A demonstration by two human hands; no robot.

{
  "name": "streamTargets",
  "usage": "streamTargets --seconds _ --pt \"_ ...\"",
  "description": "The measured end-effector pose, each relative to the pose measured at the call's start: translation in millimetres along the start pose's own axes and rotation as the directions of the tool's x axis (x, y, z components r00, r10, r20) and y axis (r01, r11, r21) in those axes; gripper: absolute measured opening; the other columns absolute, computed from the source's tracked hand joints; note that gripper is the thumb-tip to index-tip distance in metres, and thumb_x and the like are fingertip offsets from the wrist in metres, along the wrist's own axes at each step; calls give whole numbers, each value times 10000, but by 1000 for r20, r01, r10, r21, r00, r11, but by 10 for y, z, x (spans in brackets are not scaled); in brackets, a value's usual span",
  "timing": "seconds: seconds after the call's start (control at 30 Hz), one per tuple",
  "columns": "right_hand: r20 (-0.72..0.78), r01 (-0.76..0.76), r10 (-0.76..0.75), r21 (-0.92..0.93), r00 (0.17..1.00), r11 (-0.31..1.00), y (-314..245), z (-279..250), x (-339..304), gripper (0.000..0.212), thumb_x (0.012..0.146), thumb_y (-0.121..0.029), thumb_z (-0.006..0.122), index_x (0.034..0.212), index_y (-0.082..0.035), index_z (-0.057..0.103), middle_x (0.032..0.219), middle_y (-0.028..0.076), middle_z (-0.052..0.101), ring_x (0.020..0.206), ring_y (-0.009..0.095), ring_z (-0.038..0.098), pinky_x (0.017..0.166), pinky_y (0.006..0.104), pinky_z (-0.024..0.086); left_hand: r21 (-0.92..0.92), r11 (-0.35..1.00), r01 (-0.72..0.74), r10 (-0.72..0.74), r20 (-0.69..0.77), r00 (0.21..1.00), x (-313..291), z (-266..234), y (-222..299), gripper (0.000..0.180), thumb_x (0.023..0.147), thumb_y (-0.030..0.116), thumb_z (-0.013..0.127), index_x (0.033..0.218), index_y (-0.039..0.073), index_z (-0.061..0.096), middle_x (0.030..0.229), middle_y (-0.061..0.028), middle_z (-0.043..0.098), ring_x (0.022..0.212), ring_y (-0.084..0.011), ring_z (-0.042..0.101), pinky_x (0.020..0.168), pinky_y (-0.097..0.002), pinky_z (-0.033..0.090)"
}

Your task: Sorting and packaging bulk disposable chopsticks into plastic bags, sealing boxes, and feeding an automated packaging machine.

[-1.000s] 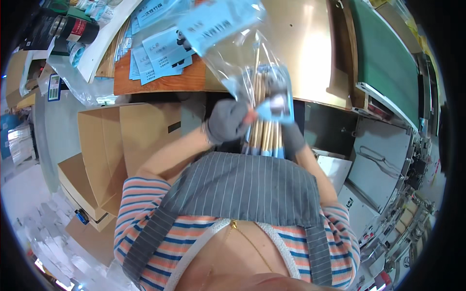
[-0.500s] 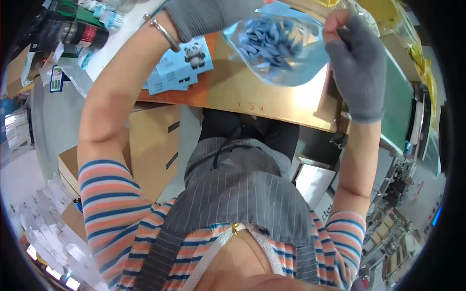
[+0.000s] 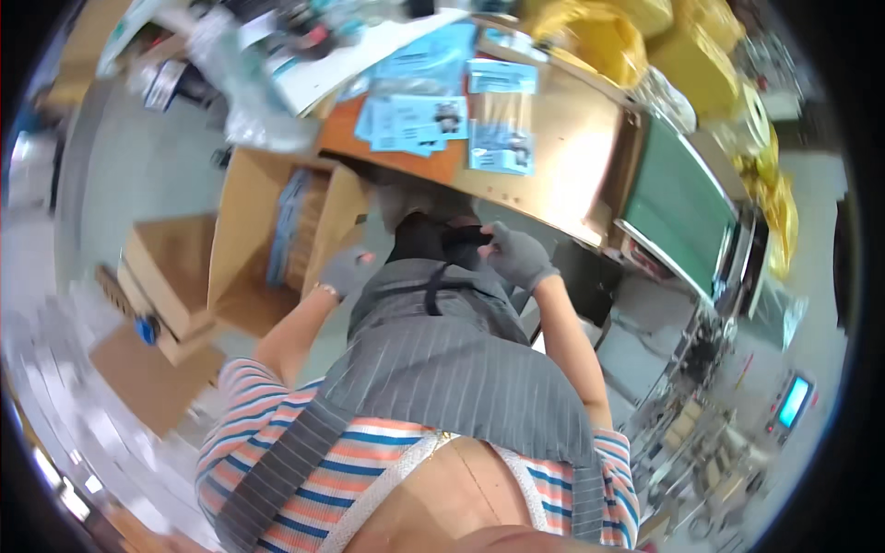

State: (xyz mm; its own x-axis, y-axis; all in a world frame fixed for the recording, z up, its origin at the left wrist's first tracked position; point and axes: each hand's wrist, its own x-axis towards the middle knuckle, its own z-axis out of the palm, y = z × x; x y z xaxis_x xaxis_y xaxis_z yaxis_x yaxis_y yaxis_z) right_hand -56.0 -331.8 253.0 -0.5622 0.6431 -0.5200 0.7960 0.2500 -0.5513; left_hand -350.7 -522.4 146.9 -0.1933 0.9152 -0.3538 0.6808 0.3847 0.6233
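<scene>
Both my hands wear grey fingerless gloves and are down by my lap, apart from the table. My left hand (image 3: 347, 271) is beside my left thigh, close to an open cardboard box (image 3: 241, 235); its fingers are too blurred to read. My right hand (image 3: 522, 256) is at my dark trousers, its fingers curled in; whatever they hold, if anything, is hidden. On the table (image 3: 564, 138) lies a blue pouch with a see-through window (image 3: 501, 120). Left of it are overlapping blue cards with a panda picture (image 3: 417, 122).
More blue packages (image 3: 438, 57) lie behind the cards. Flat blue packs (image 3: 289, 226) stand inside the cardboard box. Yellow plastic bags (image 3: 595, 41) are at the back right, beyond a green board (image 3: 684, 205). Clear plastic wrap (image 3: 267, 115) hangs at the table's left.
Both hands have come down from above the table to my lap. The clear bag of blue pieces is out of my hands. The view has shifted, showing more of the table and boxes.
</scene>
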Motion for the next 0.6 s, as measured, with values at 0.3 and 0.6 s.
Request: streamTargets --seconds 0.3,0.6 --pt "-128 153 -93 635 987 757 303 850 -1328 238 880 -166 585 1061 -13 559 838 75 614 719 125 553 652 257 469 24 808 589 -589 -6 808 -3178 963 -1075 335 816 347 558 921 62 701 1004 -225 650 957 -409 609 834 -446 474" --pt "177 -100 -19 638 984 764 -1018 2526 -1963 167 934 -194 557 1008 -49 598 779 50 631 641 114 576 586 230 451 -253 837 485 -543 -276 793 -4299 12 -1821 360 818 401 562 794 60 675 849 -213 655 806 -400 625 729 -473 482"
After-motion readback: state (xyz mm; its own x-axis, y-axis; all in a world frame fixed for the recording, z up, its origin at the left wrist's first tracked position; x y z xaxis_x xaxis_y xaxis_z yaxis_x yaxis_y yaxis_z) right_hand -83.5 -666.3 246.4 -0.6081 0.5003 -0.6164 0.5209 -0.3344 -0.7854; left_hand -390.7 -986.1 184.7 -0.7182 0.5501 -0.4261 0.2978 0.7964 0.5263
